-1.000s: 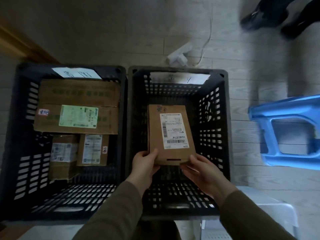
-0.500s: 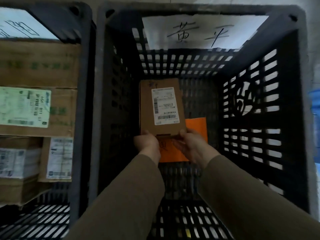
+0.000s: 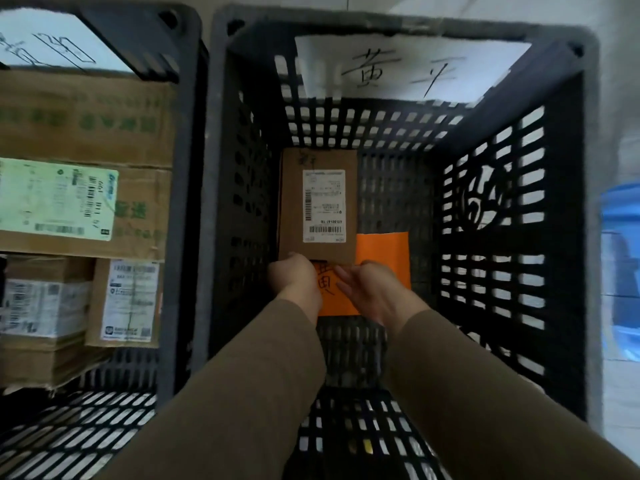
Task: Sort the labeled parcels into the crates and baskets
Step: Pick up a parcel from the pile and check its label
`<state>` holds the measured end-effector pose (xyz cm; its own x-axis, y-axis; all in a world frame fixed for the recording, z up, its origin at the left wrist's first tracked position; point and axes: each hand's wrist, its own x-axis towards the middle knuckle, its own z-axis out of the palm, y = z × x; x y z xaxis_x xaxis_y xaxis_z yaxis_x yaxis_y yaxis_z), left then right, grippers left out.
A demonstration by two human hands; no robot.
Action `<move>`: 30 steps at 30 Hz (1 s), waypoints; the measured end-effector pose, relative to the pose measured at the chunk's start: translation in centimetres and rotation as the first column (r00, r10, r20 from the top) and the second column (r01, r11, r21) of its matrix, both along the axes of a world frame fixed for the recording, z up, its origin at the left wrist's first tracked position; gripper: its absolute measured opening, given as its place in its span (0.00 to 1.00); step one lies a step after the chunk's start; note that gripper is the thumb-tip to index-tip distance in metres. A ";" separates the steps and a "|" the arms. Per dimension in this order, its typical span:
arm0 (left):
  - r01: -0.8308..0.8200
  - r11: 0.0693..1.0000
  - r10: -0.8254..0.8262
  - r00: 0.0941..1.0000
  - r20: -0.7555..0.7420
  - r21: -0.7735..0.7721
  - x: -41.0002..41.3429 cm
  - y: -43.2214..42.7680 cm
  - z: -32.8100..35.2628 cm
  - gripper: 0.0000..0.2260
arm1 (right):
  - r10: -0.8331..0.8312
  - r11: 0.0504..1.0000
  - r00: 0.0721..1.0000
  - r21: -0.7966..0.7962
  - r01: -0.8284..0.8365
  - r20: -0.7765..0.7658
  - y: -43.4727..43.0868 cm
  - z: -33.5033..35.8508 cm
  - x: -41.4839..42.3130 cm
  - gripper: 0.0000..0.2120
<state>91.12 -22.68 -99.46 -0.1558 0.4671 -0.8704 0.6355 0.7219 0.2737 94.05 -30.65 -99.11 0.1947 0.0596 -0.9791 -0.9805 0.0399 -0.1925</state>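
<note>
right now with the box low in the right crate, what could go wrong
1. The box overlaps the orange paper. Set down like this, it may hide the handwriting on it.
2. The left hand grips the box's near edge and the right hand has fingers close by. They could get pinched against the floor of the crate, or the box could drop unevenly if one hand lets go first.

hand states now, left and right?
Left hand: grips the parcel at its near edge.
Right hand: pinches the same parcel's near edge.
</note>
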 end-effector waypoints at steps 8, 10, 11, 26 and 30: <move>0.087 0.984 -0.038 0.955 0.293 -0.155 -1.6 -0.1 13.4 0.17 | 0.300 0.949 0.953 -0.116 -0.293 0.048 -0.5 13.6 1.2 0.08; 0.133 0.975 -0.066 0.936 0.345 -0.176 -2.7 0.8 17.6 0.20 | 0.330 0.940 0.940 -0.126 -0.318 0.090 -0.2 17.3 1.4 0.12; 0.163 0.972 -0.090 0.925 0.370 -0.171 -3.2 1.3 19.6 0.21 | 0.339 0.937 0.934 -0.124 -0.325 0.112 0.0 19.1 1.5 0.15; 0.165 0.966 -0.251 0.769 0.588 0.197 -17.4 6.3 47.2 0.19 | 0.633 0.730 0.542 -0.194 -0.655 0.553 5.2 46.7 -6.4 0.20; 0.102 0.952 -0.262 0.761 0.594 0.289 -22.5 5.4 53.8 0.16 | 0.632 0.676 0.452 -0.162 -0.719 0.629 5.6 53.8 -10.8 0.17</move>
